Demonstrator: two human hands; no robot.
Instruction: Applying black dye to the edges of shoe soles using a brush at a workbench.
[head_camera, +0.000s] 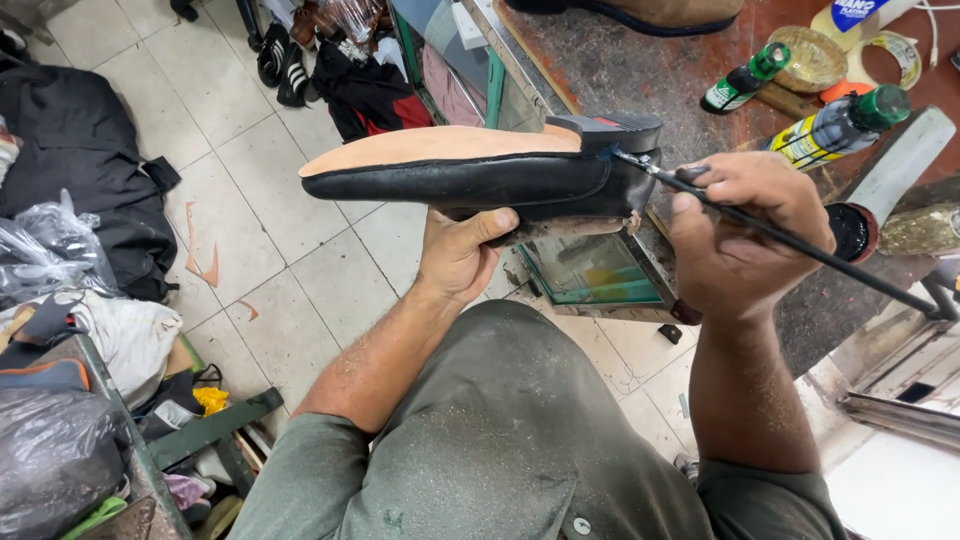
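Note:
A black leather shoe (470, 180) is held upside down, its tan sole facing up and its dark heel block at the right end. My left hand (462, 250) grips the shoe from underneath, thumb along its side. My right hand (745, 230) is closed on a thin black brush (800, 245), whose tip touches the shoe just below the heel.
A stained workbench (640, 70) at the right carries two green-capped bottles (745, 80), a tape roll (895, 55), a round tin of black paste (850, 232) and a brown shoe (650, 12). Bags, clothes and shoes lie on the tiled floor (250, 200) at left.

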